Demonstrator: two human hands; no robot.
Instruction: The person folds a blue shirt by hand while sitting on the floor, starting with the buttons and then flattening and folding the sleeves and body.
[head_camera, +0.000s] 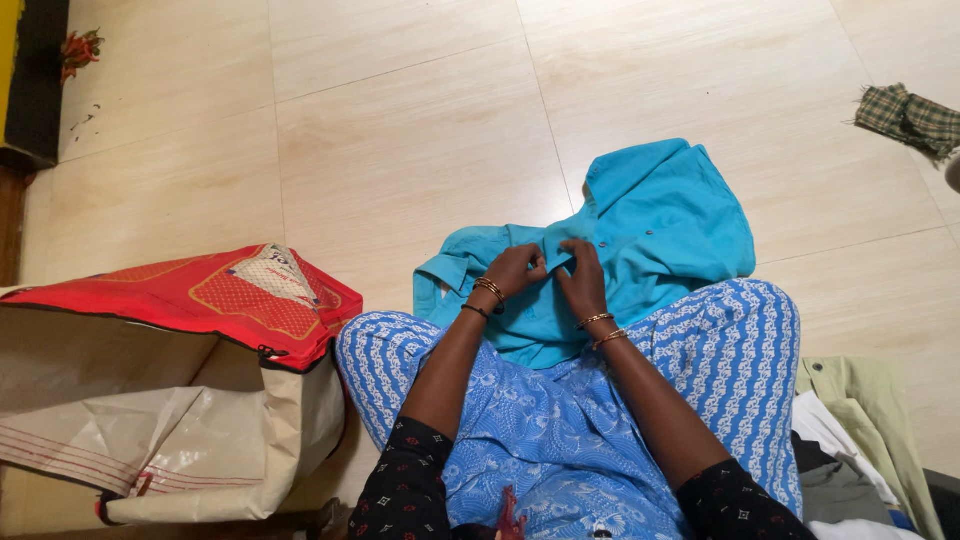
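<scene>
One big red-and-cream bag (190, 370) lies open at left on the floor (400, 130). Both hands, left hand (515, 272) and right hand (582, 278), pinch the turquoise shirt (650, 225) over the lap with bent fingers.

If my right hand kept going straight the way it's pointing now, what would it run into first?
The right hand points away from the body and already pinches the turquoise shirt near its button strip. Going straight on, it would only press further over that shirt, then probably reach the bare tiled floor beyond.
</scene>
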